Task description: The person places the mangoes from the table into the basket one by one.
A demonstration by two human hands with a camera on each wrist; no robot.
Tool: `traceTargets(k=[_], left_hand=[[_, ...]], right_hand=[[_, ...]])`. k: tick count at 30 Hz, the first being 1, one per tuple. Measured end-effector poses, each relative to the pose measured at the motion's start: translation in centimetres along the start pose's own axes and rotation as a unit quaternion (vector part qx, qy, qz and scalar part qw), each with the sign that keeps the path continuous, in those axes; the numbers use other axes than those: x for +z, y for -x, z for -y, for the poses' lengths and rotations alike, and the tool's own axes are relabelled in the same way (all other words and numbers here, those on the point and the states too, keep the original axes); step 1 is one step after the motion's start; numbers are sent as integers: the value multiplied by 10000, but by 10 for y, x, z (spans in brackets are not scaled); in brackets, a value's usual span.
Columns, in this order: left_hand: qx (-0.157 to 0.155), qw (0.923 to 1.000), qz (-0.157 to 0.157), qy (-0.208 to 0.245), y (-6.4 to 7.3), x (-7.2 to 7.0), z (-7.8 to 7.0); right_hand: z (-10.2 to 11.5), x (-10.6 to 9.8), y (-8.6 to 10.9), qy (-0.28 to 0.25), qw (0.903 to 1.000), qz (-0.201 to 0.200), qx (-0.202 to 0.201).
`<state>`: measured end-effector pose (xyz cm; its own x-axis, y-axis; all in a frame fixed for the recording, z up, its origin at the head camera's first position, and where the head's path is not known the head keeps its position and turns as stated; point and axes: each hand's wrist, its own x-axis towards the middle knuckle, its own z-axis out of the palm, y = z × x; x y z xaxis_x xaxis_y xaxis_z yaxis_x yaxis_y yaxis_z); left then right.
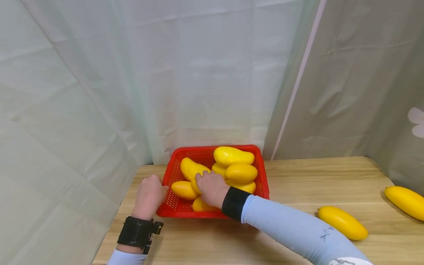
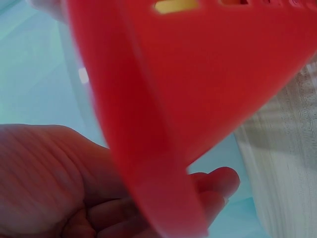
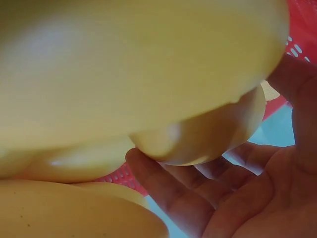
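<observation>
A red perforated plastic basket sits on the wooden table, holding several yellow mangoes. At its left side my left hand grips the rim; in the left wrist view its fingers curl under the red edge. My right hand reaches into the basket from the front right. In the right wrist view, its thumb and fingers surround a mango, partly hidden behind a larger mango close to the camera. Other mangoes lie against it inside the basket.
Two more mangoes lie outside the basket: one on the table to the right, another at the far right edge of the view. Pale curtains hang behind the table and at both sides.
</observation>
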<state>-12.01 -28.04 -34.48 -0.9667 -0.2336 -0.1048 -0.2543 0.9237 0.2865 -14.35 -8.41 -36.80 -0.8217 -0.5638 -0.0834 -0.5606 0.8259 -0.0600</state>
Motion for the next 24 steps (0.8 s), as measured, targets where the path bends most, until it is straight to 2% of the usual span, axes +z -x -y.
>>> traceTargets(k=[12, 18, 24], left_hand=[[65, 9999, -79, -80, 0, 1, 0], [107, 9998, -104, -90, -1, 1, 1], [55, 9999, -67, -68, 0, 1, 1]], right_hand=[[-5, -2, 9, -229, 9997, 53, 32], [-6, -12, 18, -564, 9984, 20, 27], [-14, -32, 35, -941, 9951, -289, -91]])
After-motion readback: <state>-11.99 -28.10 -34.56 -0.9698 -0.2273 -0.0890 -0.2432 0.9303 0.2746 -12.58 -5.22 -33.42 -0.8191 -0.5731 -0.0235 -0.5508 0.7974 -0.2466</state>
